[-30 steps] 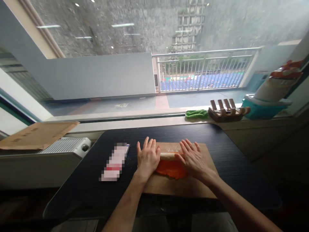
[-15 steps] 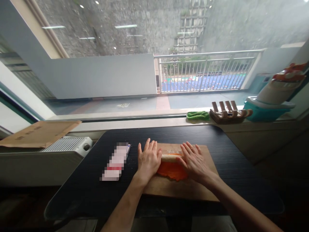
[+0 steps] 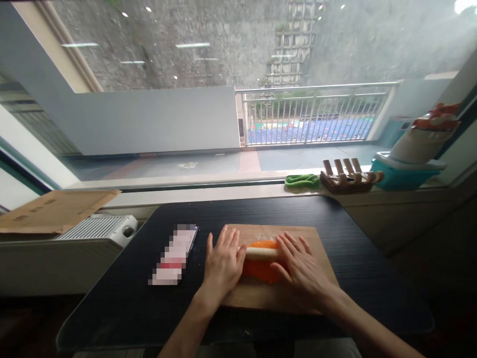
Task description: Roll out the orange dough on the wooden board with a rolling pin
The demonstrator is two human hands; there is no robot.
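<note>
A pale rolling pin (image 3: 263, 253) lies crosswise on a flat sheet of orange dough (image 3: 261, 271). Its two ends are hidden beneath my hands. My left hand (image 3: 224, 261) rests over the pin's left end, fingers stretched forward and the thumb by the pin. Over the right end lies my right hand (image 3: 300, 263), palm down with its fingers spread and the thumb pointing inward over the dough. Both hands are open, pressing on the pin rather than wrapped round it. Under the dough is a wooden board (image 3: 276, 301), with white flour dusted beyond the dough's far edge.
The board sits on a black table (image 3: 122, 308). A phone (image 3: 175, 256), its screen blurred, lies left of the board. On the windowsill are a green cloth (image 3: 301, 181), a brown rack-like item (image 3: 346, 176) and a teal box (image 3: 406, 171). Brown paper (image 3: 55, 209) covers part of the radiator (image 3: 100, 228).
Both hands and the rolling pin have moved slightly toward me over the dough. More orange shows beyond the pin. The whole view has shifted a little.
</note>
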